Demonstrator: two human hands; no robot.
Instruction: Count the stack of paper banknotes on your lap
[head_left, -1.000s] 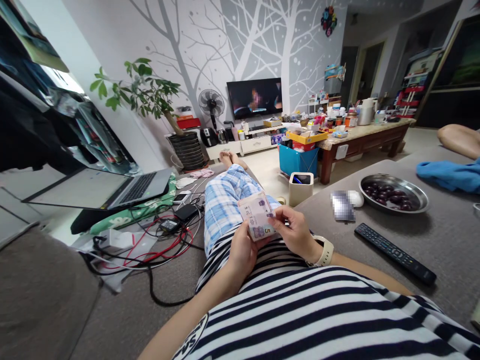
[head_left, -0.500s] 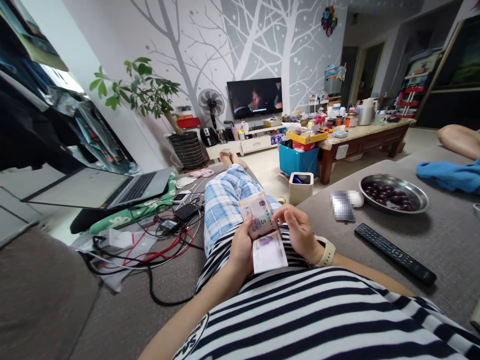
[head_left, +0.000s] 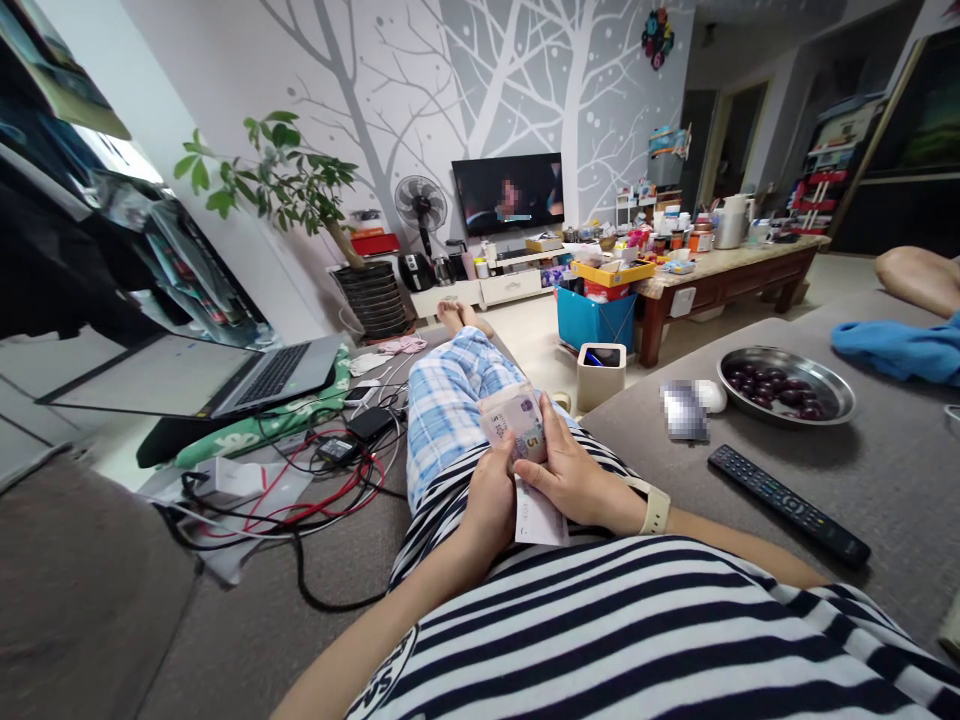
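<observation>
A small stack of banknotes (head_left: 517, 415), the top one marked with a 5, is held over my lap between both hands. My left hand (head_left: 491, 495) is closed around its left side, thumb on top. From the right, my right hand (head_left: 574, 475) grips the same stack, thumb across the front and fingers along the far edge. Below the thumbs a pale folded-down part of the notes (head_left: 538, 518) hangs toward my striped shirt. The fingers behind the notes are hidden.
On the sofa to my right lie a remote control (head_left: 787, 505), a white mouse (head_left: 711, 397) and a steel bowl (head_left: 836, 415) of dark round fruit. Tangled cables (head_left: 330, 500), a power bank (head_left: 371, 425) and a laptop (head_left: 277, 378) are on my left. A small bin (head_left: 601, 378) stands by the sofa.
My right hand has moved left and closed on the stack, where its fingers were raised at the edge before. The lower hanging part is now more covered by that hand.
</observation>
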